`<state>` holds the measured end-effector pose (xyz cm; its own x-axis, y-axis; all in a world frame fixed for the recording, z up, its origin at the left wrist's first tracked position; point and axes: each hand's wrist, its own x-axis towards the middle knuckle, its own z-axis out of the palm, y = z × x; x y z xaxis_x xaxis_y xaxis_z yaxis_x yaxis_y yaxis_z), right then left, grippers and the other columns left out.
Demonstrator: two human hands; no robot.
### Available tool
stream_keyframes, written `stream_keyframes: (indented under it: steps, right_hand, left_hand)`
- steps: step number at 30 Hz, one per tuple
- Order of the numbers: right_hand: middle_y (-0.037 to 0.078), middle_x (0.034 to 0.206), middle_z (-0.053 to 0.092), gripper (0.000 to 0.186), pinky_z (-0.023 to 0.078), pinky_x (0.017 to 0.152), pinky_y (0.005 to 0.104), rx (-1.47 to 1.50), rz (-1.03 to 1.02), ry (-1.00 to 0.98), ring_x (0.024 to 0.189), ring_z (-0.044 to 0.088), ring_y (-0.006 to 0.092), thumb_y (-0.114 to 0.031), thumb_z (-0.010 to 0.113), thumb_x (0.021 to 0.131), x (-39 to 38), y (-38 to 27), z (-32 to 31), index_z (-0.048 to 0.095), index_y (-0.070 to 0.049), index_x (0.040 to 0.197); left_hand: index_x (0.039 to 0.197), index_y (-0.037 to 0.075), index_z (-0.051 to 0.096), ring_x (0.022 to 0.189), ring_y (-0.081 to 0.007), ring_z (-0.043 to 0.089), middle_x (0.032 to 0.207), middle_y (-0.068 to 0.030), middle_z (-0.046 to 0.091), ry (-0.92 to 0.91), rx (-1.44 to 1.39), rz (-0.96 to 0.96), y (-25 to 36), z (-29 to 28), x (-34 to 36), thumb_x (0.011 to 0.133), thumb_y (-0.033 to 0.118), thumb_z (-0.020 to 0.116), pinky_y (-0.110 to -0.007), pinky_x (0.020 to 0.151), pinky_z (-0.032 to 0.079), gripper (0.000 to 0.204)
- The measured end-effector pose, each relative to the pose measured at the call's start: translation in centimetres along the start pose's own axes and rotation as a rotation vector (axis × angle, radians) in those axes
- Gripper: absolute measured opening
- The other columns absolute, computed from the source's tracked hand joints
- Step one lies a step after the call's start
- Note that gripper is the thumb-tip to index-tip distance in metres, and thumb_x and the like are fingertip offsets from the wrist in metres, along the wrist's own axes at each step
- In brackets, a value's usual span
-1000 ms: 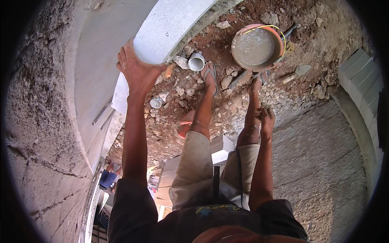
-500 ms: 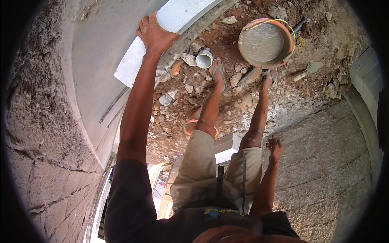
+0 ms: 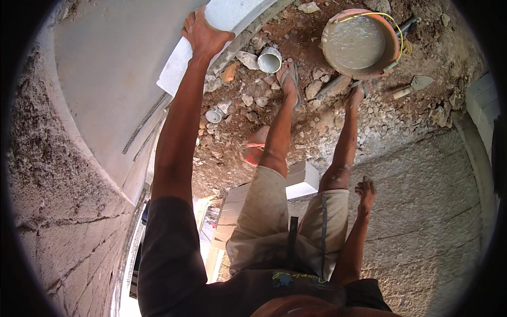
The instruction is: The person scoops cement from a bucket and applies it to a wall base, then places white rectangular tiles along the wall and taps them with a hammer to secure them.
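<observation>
A long white lightweight concrete block lies along a grey concrete ledge at the upper left. Across its top rests my left hand, the fingers over the far-left edge and the thumb along the opposite edge, gripping it. Low beside my right thigh hangs my right hand, its fingers loosely curled and a little apart, with nothing visible in it. The large bucket of wet grey mortar, with a yellow handle, stands on the ground beyond my feet.
Stones and rubble cover the ground. A trowel lies right of the bucket. A pipe piece and a small white cup-like thing lie near my left foot. An orange bucket is partly behind my leg. More blocks are stacked below, others at right.
My left hand keeps its grip on the block. My right hand has shifted slightly right and its fingers look more curled. The view has shifted a little.
</observation>
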<state>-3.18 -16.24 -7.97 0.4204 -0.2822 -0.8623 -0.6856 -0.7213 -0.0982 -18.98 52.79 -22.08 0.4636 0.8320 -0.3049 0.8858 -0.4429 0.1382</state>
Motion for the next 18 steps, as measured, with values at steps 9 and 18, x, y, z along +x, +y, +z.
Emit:
stream_keyframes:
  steps: [9,18]
  right_hand:
    - [0.016,0.127,0.067,0.063,0.053,0.092,0.0353,0.077,-0.071,-0.183,0.107,0.068,0.0238,-0.050,0.059,0.104,2.1,-1.2,1.3,0.054,-0.005,0.146]
    - [0.023,0.156,0.049,0.076,0.043,0.118,0.0453,0.273,-0.081,0.088,0.137,0.055,0.0364,-0.052,0.047,0.109,4.6,-9.6,-7.1,0.033,0.002,0.161]
  left_hand:
    - [0.160,-0.004,0.027,0.155,-0.0454,0.024,0.164,-0.0313,0.030,-0.028,-0.048,-0.150,-4.9,7.0,1.0,0.057,0.031,0.094,-0.050,0.129,0.022,0.128]
    - [0.154,-0.002,0.044,0.146,-0.0425,0.043,0.157,-0.0294,0.045,0.014,0.095,-0.036,-7.5,8.7,0.9,0.067,0.039,0.094,-0.048,0.123,0.034,0.108]
